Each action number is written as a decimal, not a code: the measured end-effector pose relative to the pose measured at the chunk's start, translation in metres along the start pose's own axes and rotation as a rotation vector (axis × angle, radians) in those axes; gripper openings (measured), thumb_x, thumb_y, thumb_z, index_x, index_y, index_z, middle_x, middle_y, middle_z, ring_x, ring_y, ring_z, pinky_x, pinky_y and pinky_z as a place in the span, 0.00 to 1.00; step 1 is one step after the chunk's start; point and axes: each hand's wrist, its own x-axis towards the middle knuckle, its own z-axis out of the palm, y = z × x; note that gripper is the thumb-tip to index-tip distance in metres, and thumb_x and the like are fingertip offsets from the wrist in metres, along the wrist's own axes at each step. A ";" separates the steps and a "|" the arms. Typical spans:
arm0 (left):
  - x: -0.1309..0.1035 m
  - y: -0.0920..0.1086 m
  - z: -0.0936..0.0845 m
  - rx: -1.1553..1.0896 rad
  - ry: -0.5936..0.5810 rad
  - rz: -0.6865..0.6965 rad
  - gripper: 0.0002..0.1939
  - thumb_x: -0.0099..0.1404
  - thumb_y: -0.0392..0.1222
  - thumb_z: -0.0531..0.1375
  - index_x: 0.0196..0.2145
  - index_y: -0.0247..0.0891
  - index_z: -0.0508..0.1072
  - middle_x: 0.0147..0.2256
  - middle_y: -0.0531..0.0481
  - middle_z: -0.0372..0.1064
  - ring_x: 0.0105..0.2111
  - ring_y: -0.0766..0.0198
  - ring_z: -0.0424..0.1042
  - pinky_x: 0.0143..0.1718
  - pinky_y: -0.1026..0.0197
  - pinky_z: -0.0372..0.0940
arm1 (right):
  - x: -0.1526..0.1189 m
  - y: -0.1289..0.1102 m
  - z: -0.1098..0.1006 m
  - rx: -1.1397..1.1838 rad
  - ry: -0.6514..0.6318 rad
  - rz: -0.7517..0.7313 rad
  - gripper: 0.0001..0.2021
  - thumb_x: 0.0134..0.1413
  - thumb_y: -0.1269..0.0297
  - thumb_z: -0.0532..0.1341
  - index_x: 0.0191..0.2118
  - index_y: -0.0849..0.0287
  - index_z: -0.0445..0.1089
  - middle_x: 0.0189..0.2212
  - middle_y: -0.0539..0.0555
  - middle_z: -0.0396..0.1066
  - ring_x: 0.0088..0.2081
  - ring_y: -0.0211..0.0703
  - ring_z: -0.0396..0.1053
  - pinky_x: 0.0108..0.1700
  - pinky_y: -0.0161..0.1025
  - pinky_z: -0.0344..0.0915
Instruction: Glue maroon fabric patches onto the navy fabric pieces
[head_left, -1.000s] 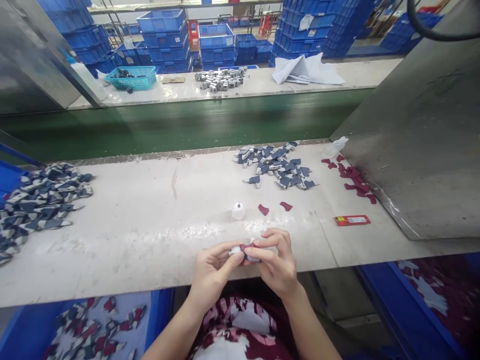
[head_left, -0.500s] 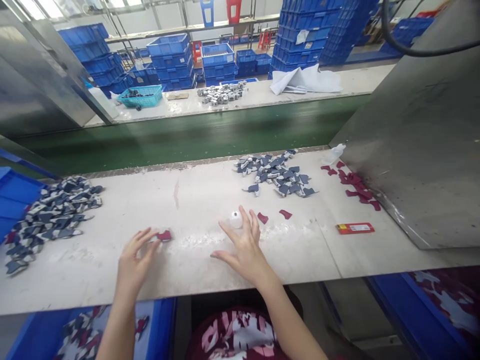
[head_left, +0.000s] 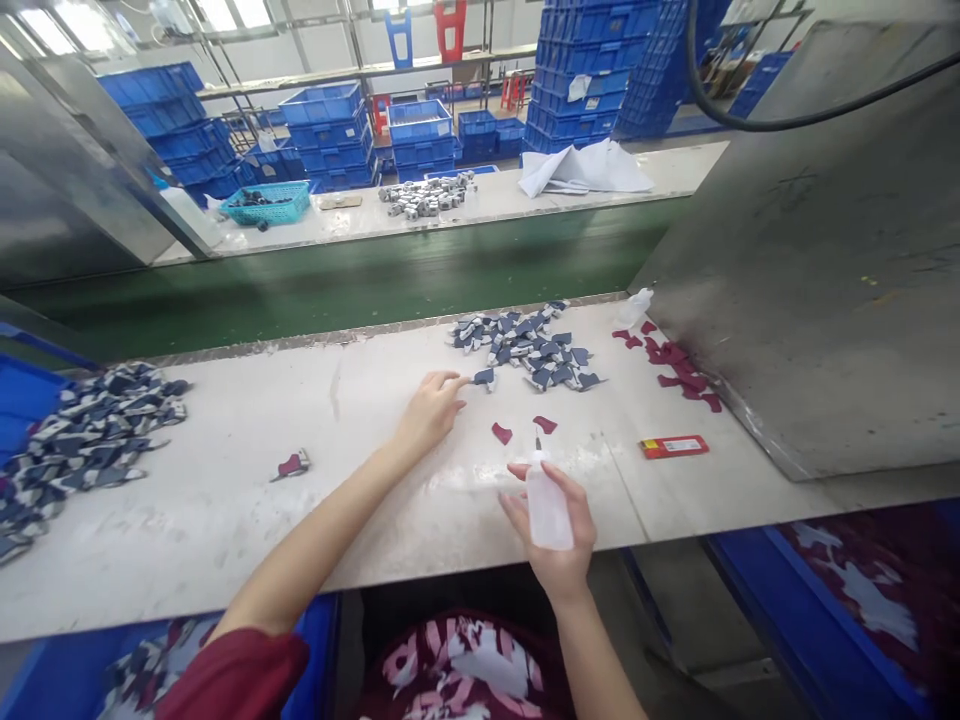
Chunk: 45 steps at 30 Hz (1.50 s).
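My right hand (head_left: 556,540) holds a small clear squeeze bottle (head_left: 546,505), nozzle pointing away, above the near part of the white table (head_left: 225,500). My left hand (head_left: 431,408) stretches forward, fingertips touching a grey-and-white piece (head_left: 484,378) at the near edge of a pile of like pieces (head_left: 525,347). Two dark red pieces (head_left: 501,433) (head_left: 545,424) lie between the hands. A joined red-and-grey piece (head_left: 292,464) lies alone to the left.
A larger pile of grey-white pieces (head_left: 82,435) covers the table's left end. More red pieces (head_left: 679,372) and a red lighter (head_left: 673,446) lie by a slanted metal panel (head_left: 810,260) on the right. A green conveyor belt (head_left: 360,275) runs behind. Blue bins sit below the table.
The joined piece went from both hands to the table at left. My right hand picked up the bottle; my left hand swung right and forward to the grey pile.
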 end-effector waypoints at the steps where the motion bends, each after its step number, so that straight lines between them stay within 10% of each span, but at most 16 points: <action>1: 0.015 0.001 0.006 -0.007 -0.007 -0.019 0.17 0.66 0.30 0.59 0.53 0.33 0.71 0.53 0.34 0.70 0.56 0.46 0.66 0.58 0.43 0.63 | -0.001 -0.001 -0.003 0.008 0.039 0.055 0.22 0.56 0.67 0.67 0.55 0.54 0.66 0.42 0.56 0.79 0.42 0.49 0.78 0.41 0.46 0.76; 8: 0.034 0.001 0.023 -0.073 -0.011 -0.119 0.06 0.66 0.30 0.61 0.41 0.36 0.72 0.45 0.40 0.74 0.51 0.51 0.71 0.52 0.51 0.67 | -0.004 0.011 -0.019 0.068 0.251 0.216 0.24 0.54 0.46 0.61 0.48 0.61 0.72 0.27 0.52 0.73 0.26 0.43 0.69 0.30 0.41 0.65; 16: -0.065 0.013 -0.006 -0.297 0.004 -0.230 0.07 0.62 0.27 0.62 0.34 0.38 0.75 0.34 0.50 0.80 0.34 0.61 0.79 0.39 0.61 0.73 | 0.005 0.011 -0.014 0.062 0.345 0.275 0.20 0.52 0.49 0.61 0.39 0.64 0.75 0.31 0.56 0.72 0.25 0.40 0.63 0.26 0.38 0.56; 24: -0.133 0.024 0.002 -0.656 0.340 -0.442 0.04 0.57 0.32 0.67 0.27 0.38 0.78 0.36 0.47 0.82 0.38 0.58 0.80 0.44 0.58 0.74 | -0.003 0.008 0.000 0.063 0.232 0.279 0.14 0.48 0.58 0.68 0.38 0.61 0.75 0.33 0.54 0.73 0.29 0.40 0.69 0.26 0.35 0.61; 34: -0.141 0.032 0.022 -0.814 0.426 -0.531 0.18 0.56 0.36 0.70 0.45 0.40 0.78 0.37 0.49 0.83 0.35 0.60 0.82 0.43 0.57 0.77 | -0.013 0.004 0.014 -0.092 0.037 -0.001 0.09 0.55 0.60 0.66 0.36 0.60 0.78 0.23 0.52 0.73 0.24 0.42 0.70 0.26 0.38 0.65; 45: -0.140 0.031 0.017 -0.638 0.376 -0.349 0.07 0.65 0.40 0.65 0.38 0.41 0.84 0.37 0.47 0.83 0.37 0.58 0.82 0.41 0.60 0.76 | -0.013 0.014 0.017 -0.009 0.194 0.116 0.15 0.54 0.54 0.63 0.33 0.62 0.77 0.27 0.56 0.75 0.29 0.47 0.73 0.30 0.42 0.68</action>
